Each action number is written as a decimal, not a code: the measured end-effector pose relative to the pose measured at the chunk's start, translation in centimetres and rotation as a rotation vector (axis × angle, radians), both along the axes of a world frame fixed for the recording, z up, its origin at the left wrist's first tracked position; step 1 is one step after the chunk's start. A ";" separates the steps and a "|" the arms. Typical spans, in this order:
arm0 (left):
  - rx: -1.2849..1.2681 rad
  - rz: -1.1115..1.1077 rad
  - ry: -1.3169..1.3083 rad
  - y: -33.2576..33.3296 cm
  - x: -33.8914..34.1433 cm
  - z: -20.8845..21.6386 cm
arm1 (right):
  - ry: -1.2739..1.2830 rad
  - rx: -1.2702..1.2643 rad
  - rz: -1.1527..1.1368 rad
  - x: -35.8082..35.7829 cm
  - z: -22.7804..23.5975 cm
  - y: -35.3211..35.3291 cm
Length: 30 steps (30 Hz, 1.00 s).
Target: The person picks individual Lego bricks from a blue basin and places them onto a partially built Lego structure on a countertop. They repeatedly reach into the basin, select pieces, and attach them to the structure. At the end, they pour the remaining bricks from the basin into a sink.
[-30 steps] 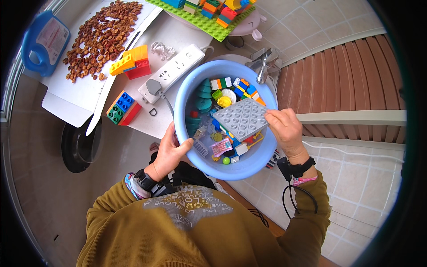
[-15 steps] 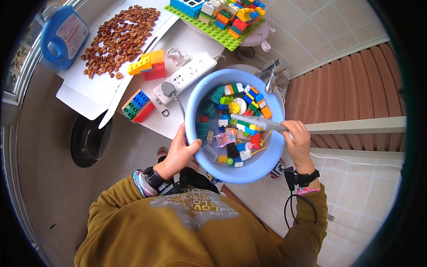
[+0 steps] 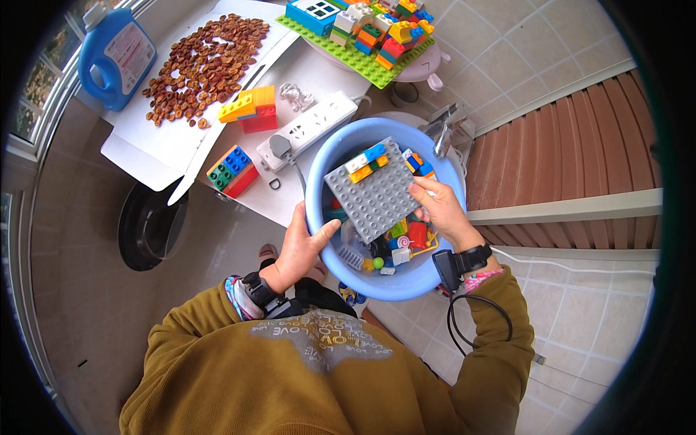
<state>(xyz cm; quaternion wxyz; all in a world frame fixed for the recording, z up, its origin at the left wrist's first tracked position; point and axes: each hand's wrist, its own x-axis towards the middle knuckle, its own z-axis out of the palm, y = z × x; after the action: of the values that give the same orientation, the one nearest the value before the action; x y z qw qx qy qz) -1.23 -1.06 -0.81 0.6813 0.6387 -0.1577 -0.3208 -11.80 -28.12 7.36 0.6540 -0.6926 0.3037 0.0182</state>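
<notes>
A blue plastic basin (image 3: 388, 292) full of toy building bricks is in front of me. My left hand (image 3: 296, 245) is closed on its left rim, thumb over the edge. My right hand (image 3: 441, 209) grips the right edge of a grey studded baseplate (image 3: 380, 194), held over the basin with its studs facing up. White, blue and yellow bricks (image 3: 368, 167) sit on the plate near its far edge. The plate hides much of the basin's contents. Still visible near the front are a red piece (image 3: 417, 235), a green ball (image 3: 378, 262) and a white brick (image 3: 400, 255).
Behind the basin is a metal faucet (image 3: 448, 123). To its left on the white table lie a power strip (image 3: 312, 127), brick stacks (image 3: 232, 172) and dried slices (image 3: 206, 65) on a white board. A green baseplate with bricks (image 3: 362, 61) stands beyond. A blue jug (image 3: 119, 58) is far left.
The grey baseplate, seen edge-on before, has turned so its studded face shows, and has moved left over the basin with my right hand. My left hand stays at the rim.
</notes>
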 end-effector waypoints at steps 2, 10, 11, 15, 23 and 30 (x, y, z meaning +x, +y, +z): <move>-0.017 0.005 0.015 0.1 0.0 -0.1 | 0.037 0.013 0.075 0.8 -0.8 0.2; -0.079 0.012 -0.037 0.0 0.1 -0.4 | 0.040 -0.001 0.225 1.6 -1.5 0.5; -0.072 -0.006 -0.038 0.1 0.1 -0.4 | 0.025 -0.037 0.254 1.6 -1.4 0.4; -0.067 -0.018 -0.047 0.2 0.1 -0.6 | -0.105 -0.247 0.373 1.7 -1.0 0.1; -0.025 -0.050 -0.036 0.5 0.3 -0.7 | -0.197 -0.391 0.459 1.9 0.9 0.3; -0.018 -0.070 -0.046 0.4 0.6 -0.3 | -0.177 -0.450 0.425 1.7 1.3 1.8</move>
<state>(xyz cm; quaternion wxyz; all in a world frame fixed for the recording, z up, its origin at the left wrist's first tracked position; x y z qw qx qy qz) -0.66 -0.63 -1.09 0.6716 0.6339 -0.1983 -0.3284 -10.14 -26.35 8.69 0.4897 -0.8667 0.0908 0.0265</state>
